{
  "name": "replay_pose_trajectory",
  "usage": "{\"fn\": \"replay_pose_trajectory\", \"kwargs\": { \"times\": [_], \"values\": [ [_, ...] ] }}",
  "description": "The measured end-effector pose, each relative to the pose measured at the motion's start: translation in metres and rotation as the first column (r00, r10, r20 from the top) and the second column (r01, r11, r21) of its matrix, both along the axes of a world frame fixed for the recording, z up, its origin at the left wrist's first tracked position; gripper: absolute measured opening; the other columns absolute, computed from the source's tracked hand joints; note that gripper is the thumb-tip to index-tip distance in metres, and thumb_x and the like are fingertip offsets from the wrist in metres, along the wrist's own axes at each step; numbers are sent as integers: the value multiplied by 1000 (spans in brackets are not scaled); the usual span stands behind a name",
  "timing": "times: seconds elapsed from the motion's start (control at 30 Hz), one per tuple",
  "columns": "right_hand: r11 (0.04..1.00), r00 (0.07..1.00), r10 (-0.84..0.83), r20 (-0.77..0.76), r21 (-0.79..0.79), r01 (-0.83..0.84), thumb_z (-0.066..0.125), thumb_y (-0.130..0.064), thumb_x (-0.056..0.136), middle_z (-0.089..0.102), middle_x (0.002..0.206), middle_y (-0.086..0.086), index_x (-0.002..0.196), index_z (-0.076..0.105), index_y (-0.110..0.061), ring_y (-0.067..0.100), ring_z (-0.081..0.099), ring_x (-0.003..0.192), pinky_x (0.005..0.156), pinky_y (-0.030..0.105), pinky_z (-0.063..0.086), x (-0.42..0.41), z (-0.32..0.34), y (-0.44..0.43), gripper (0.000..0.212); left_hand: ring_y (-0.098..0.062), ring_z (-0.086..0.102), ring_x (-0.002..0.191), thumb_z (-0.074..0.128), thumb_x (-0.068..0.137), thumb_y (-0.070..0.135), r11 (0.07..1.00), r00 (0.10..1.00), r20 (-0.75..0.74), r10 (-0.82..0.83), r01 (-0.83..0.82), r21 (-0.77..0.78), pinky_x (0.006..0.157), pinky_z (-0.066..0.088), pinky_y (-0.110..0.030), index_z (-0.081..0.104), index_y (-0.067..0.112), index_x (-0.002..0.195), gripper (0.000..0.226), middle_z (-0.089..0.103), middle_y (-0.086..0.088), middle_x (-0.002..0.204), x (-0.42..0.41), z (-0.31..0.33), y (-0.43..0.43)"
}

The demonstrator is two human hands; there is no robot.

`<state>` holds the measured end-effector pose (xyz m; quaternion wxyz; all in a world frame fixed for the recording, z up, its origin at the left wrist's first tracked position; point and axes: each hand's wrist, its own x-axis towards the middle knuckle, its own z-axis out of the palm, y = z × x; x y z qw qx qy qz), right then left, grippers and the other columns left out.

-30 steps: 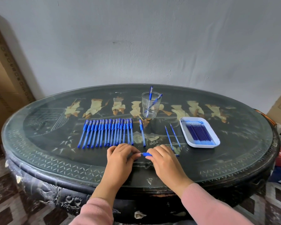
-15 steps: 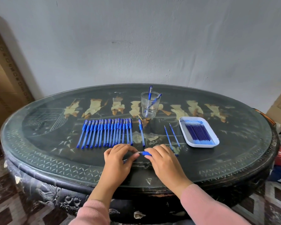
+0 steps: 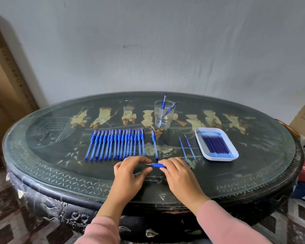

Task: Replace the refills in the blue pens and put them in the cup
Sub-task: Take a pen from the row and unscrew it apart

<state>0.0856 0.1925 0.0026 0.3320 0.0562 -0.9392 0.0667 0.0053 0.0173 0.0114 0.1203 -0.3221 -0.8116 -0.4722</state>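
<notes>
A blue pen (image 3: 158, 165) lies level between my hands near the table's front edge. My right hand (image 3: 179, 170) grips its blue grip section and barrel. My left hand (image 3: 131, 169) pinches the metal tip end with fingertips. A row of several blue pens (image 3: 117, 145) lies behind my left hand, and one single pen (image 3: 154, 144) lies apart to its right. Two loose refills (image 3: 187, 148) rest beside a white tray (image 3: 200, 138) holding several refills. A clear glass cup (image 3: 164, 116) at the back holds two pens.
The dark oval table (image 3: 60, 173) has a glass top with inlaid figures. A grey wall stands behind it. Cardboard boxes (image 3: 5, 85) stand at the far left and at the right edge. Red and blue items lie on the floor at the right.
My hands have stayed in place on the pen; my left fingers have shifted slightly at its tip end. Everything else on the table is as before.
</notes>
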Motion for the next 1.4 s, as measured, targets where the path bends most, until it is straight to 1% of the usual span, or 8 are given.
{"fn": "replay_pose_trajectory", "kwargs": {
  "times": [0.23,0.43,0.6,0.8,0.93,1.1,1.27,1.4],
  "values": [
    [1000,1000,-4,0,-21,4,42,-25,100,61,99,-4,111,63,-16,15,58,88,82,29,52,1,2,-1,26,7,57,105,53,79,73,1000,1000,4,-10,10,1,98,41,-49,60,48,106,37,64,32,103,1,2,-1],
    [1000,1000,-8,-20,-1,8,56,-20,98,56,101,-3,112,66,-14,13,55,90,86,26,50,2,2,0,18,1,63,93,75,81,40,999,999,41,-16,15,40,88,48,-53,59,50,88,20,66,29,97,-1,1,-1],
    [1000,999,-1,-37,2,1,61,-17,95,57,99,-2,111,67,-13,15,54,90,85,27,50,1,1,0,18,2,61,100,67,78,56,999,998,64,-20,17,48,92,47,-51,59,51,98,21,65,30,101,1,4,-2],
    [999,998,9,-59,38,-7,61,-19,95,61,96,-3,109,68,-14,17,54,87,82,29,50,1,2,1,16,-3,63,95,77,80,31,999,994,103,-24,19,49,89,48,-53,62,46,92,24,66,29,98,-1,1,-2],
    [998,997,9,-74,55,-5,64,-18,93,62,94,-4,107,69,-15,17,54,85,80,30,50,1,3,1,15,0,60,93,66,84,47,999,994,113,-12,8,35,87,48,-52,59,47,79,8,63,31,99,1,2,-2],
    [998,996,-6,-85,65,12,70,-15,88,62,93,-5,106,69,-15,17,55,85,79,30,50,1,2,1,17,4,60,98,52,75,78,1000,994,113,-1,-2,23,91,48,-49,62,47,91,36,62,34,104,1,3,-2],
    [997,995,-3,-95,72,10,66,-17,91,62,93,-5,106,69,-15,17,54,85,79,30,50,1,2,1,15,1,62,102,79,78,39,998,990,138,-41,33,55,95,47,-49,67,44,101,27,68,28,99,-1,5,-5],
    [997,996,6,-93,71,0,68,-16,91,62,93,-5,107,69,-15,17,54,85,79,30,50,0,1,1,16,2,63,88,60,81,66,999,991,137,7,-11,35,83,52,-48,69,41,84,27,67,30,92,0,7,-4]
  ]
}}
